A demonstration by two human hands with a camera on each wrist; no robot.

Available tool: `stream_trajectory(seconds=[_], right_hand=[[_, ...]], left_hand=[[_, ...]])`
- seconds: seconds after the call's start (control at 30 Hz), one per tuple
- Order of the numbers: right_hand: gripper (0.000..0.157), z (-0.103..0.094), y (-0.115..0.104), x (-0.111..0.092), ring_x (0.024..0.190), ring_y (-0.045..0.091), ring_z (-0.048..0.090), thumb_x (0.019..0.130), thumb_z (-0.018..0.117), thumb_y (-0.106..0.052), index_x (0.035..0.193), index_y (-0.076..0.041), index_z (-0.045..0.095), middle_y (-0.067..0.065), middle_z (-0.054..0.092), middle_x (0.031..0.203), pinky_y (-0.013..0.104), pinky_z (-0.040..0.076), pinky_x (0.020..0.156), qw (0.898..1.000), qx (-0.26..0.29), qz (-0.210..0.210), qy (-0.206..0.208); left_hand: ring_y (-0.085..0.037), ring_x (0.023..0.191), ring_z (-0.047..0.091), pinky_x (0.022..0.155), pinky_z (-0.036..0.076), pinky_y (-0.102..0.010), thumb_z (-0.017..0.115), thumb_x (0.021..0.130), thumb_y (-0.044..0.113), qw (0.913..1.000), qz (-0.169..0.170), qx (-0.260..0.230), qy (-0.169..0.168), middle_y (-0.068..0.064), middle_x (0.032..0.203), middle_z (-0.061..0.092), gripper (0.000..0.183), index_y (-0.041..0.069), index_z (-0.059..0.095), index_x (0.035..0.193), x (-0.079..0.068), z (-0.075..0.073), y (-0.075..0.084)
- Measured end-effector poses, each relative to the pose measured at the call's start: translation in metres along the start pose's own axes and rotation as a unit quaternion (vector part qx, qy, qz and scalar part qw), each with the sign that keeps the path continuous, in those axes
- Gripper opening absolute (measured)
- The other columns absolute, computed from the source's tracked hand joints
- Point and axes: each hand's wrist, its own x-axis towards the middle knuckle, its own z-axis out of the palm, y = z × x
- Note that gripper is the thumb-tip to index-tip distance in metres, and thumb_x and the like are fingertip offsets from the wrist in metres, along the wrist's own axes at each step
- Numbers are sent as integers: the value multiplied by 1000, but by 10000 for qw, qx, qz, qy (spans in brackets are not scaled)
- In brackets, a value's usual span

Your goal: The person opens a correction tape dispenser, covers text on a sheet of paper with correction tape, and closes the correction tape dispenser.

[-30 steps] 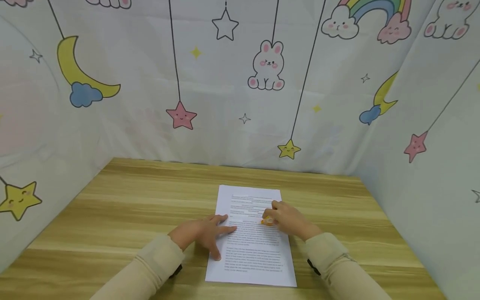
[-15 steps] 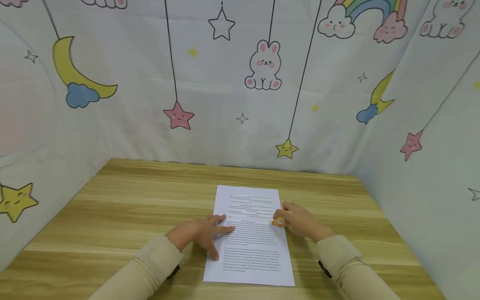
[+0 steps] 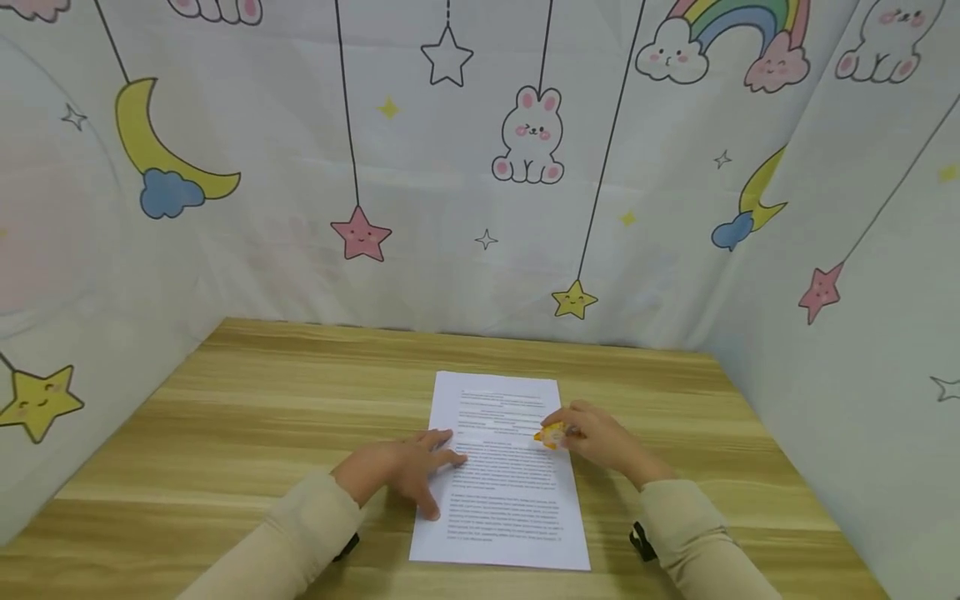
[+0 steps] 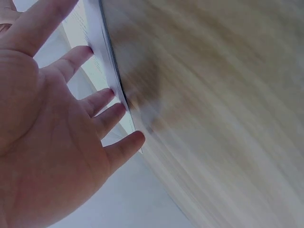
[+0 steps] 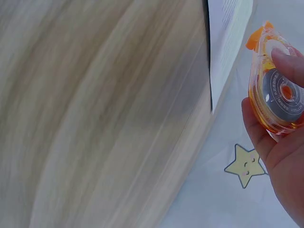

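Note:
In the head view a printed sheet of paper (image 3: 498, 546) lies on the table, with white gaps among the upper lines of text. My left hand (image 3: 408, 475) rests on its left edge with fingers spread; the left wrist view shows those fingers (image 4: 114, 121) stretched out straight. Over the right side of the sheet, my right hand (image 3: 607, 442) pinches an orange, see-through correction tape (image 3: 551, 435), its tip pointing left. In the right wrist view the correction tape (image 5: 282, 92) sits between thumb and fingers, apart from the paper (image 5: 228, 38).
The wood-grain table (image 3: 300, 375) spreads out around the sheet. White fabric (image 3: 435, 283) printed with stars, moons and rabbits encloses the back and both sides. A dark strap (image 3: 642, 542) shows at the right wrist.
My right hand first moved right across the sheet with the correction tape. Since then it has lifted and turned slightly, showing more of the tape's side. The left hand has stayed put.

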Motion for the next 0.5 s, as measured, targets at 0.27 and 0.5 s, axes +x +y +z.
stream_trajectory(seconds=[0.27, 0.5], right_hand=[[27, 14, -16, 13, 75, 10, 51, 83, 64, -5, 107, -17, 65, -2, 54, 85, 22, 43, 63, 9986, -400, -337, 26], [27, 27, -38, 30, 67, 7, 42, 81, 65, -5, 105, -19, 65, -3, 51, 81, 20, 39, 61, 9898, -1127, -854, 185]], left_hand=[[-29, 140, 19, 106, 28, -53, 74, 73, 38, 9999, 14, 56, 89, -1, 152, 20, 77, 35, 36, 140, -2, 5, 0], [-29, 141, 17, 106, 28, -56, 71, 75, 46, 10000, 16, 61, -34, -2, 154, 15, 71, 42, 38, 137, -6, 6, 2]])
